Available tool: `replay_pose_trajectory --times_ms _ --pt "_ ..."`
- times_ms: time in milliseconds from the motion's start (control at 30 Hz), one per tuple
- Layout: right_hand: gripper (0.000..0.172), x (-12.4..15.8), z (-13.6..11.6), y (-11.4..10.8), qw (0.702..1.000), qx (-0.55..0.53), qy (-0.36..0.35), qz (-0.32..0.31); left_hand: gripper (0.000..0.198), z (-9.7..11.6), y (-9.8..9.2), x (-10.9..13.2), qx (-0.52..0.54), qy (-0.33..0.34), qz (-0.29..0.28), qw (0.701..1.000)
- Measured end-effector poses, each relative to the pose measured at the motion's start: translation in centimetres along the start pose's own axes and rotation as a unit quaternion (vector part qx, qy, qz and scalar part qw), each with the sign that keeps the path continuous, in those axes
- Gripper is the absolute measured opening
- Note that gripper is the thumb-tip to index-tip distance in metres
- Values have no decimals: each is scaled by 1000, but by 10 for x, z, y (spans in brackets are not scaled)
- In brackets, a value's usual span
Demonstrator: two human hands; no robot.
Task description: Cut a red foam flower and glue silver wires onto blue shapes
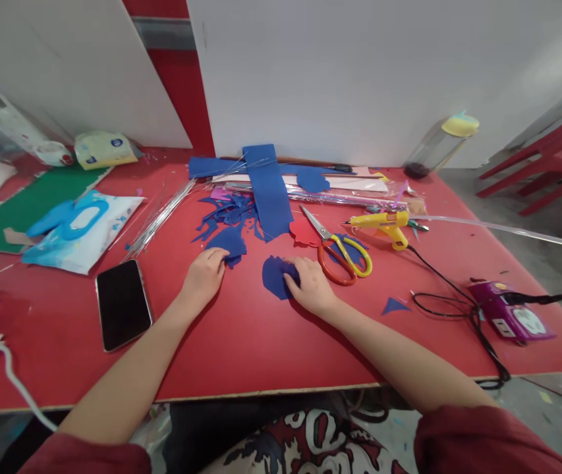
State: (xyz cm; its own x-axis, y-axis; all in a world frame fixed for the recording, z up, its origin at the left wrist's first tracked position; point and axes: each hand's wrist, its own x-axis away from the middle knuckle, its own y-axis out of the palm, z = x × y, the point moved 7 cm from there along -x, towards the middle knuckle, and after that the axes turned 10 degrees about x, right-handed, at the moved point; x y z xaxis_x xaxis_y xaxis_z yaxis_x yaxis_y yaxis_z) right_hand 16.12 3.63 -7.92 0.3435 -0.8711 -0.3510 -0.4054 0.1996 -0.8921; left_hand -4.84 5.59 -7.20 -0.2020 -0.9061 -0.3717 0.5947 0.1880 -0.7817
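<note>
My left hand has its fingers closed on the near edge of some blue cut pieces left of centre. To the right, my right hand rests with its fingertips closed on a round blue piece with a wavy edge, lying on the red table. Blue scraps are heaped beyond my left hand. A long blue strip lies behind, between the hands. Scissors with one red and one yellow handle lie just beyond my right hand, beside a red scalloped piece.
A yellow glue gun lies right, its black cord running to a purple power box. A phone, a wipes packet and thin wires are left. A yellow-lidded bottle stands at the back right.
</note>
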Motion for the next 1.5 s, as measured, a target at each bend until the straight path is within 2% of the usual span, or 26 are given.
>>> replay_pose_trajectory --times_ms 133,233,300,367,433,500,533,600,733,800,900,1067,1133,1333,1433,1500 --pt "24 0 -2 0 1000 -5 -2 -17 16 -1 -8 -2 52 -43 25 997" --pt "24 -1 -1 1 1000 -12 4 -18 11 -8 -16 -2 149 -122 74 979" --pt "25 -1 0 1 1000 -26 5 -10 11 -17 -18 1 271 -194 119 935" --pt "27 -2 1 0 998 -55 2 2 21 -24 -14 3 404 -253 156 865" --pt "29 -4 3 -3 996 -88 0 24 30 -25 -7 5 497 -285 167 802" --pt "29 -5 5 -8 992 -119 7 46 34 -24 -1 5 534 -300 153 776" --pt "28 -6 7 -9 989 -134 16 54 34 -22 2 5 536 -302 141 775" --pt "28 -7 12 -10 983 -166 45 63 34 -20 4 5 521 -294 120 792" --pt "37 -8 22 -8 969 -211 103 73 27 -13 3 4 444 -250 77 857" --pt "42 -7 24 -7 965 -221 118 75 22 -10 4 4 411 -248 45 876" --pt "46 -6 25 -5 963 -229 127 71 20 -4 9 6 396 -260 -16 880" --pt "52 -3 24 -9 968 -205 113 91 29 13 21 13 414 -273 -125 859" --pt "51 -3 22 -13 974 -182 99 94 31 19 24 15 411 -271 -152 857" --pt "47 0 -1 -33 990 -40 -15 132 31 24 21 14 387 -262 -149 872" --pt "44 2 -14 -26 994 38 -66 82 33 20 20 13 382 -268 -119 876" --pt "43 3 -16 -16 994 72 -74 31 31 18 19 12 386 -270 -95 877"
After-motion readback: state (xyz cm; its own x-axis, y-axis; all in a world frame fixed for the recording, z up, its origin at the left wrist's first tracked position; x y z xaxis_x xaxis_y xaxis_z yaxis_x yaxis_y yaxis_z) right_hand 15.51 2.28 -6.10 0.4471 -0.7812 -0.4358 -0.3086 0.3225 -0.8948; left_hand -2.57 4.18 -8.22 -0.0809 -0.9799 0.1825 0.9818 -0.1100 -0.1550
